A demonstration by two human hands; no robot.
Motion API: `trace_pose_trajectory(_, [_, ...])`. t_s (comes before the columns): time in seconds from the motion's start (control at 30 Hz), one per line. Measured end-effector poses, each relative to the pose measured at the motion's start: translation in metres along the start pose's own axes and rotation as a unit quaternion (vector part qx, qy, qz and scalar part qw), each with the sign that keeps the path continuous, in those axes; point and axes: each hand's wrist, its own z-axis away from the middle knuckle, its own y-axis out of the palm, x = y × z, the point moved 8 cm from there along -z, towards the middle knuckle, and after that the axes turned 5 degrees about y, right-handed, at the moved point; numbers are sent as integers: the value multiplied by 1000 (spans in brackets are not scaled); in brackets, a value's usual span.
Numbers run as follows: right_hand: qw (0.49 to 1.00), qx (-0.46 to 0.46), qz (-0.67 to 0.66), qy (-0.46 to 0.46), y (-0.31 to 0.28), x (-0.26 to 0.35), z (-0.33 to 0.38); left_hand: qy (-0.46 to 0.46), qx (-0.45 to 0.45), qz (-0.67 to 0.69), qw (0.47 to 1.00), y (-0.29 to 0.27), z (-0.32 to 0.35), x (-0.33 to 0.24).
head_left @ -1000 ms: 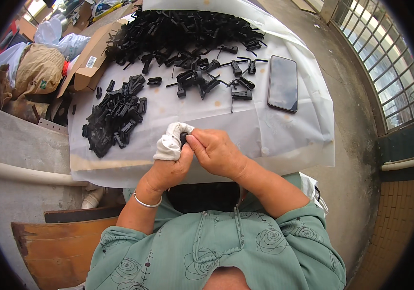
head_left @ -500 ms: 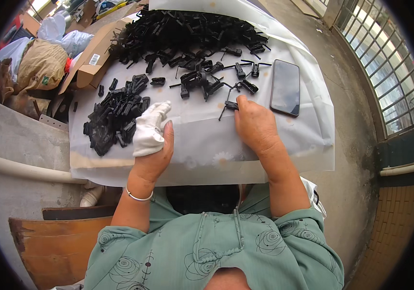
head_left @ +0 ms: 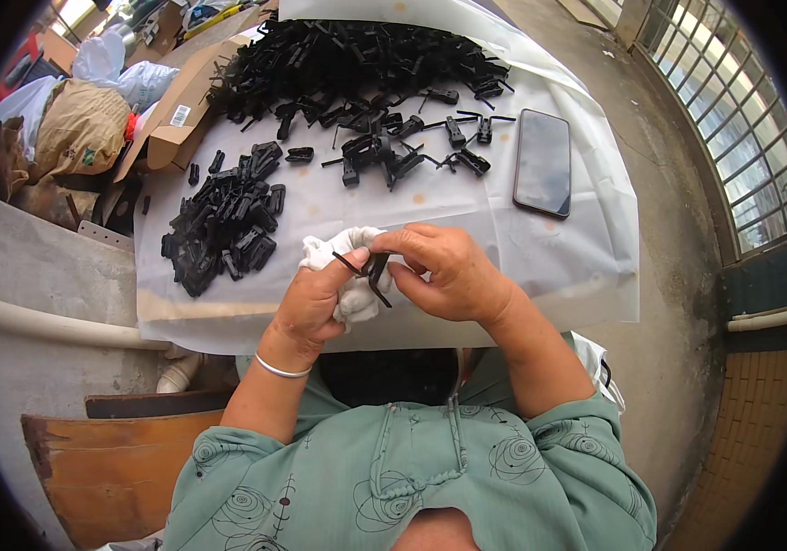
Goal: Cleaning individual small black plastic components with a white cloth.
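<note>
From where I stand, a tan sack [head_left: 77,129] slumps farthest left of the phone [head_left: 542,165], then an opened cardboard box [head_left: 168,138], less far off. A small heap of black pieces [head_left: 228,216] lies left of the phone and a little nearer the person. Next comes the left hand [head_left: 312,303], white cloth [head_left: 357,298] over its fingers, pinching a black clip [head_left: 377,268] with thin prongs, to the phone's lower left. A big black heap [head_left: 347,69] spreads up and left of the phone. The right hand [head_left: 453,271], below and left of the phone, has finger and thumb narrowly apart at the clip; whether it grips, I can't tell. Right of the phone stands a barred window [head_left: 733,119].
</note>
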Motion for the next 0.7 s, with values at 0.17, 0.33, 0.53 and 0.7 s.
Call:
trace_pose_trajectory(0.17, [997,-48,-65,20,-1,10,2,185,37,-191,963,6,0,-12])
trace_pose_trajectory(0.33, [971,-112,-124,173,1,-18,9,219,61,-171,959,30,10,-18])
trace_pose_trajectory(0.53, [932,-34,-274,234,9,-28,8,228,75,-207,949,24,8,-21])
trace_pose_trajectory(0.7, [982,-14,-123,145,2,-16,3,229,35,-255,939,15,4,-23])
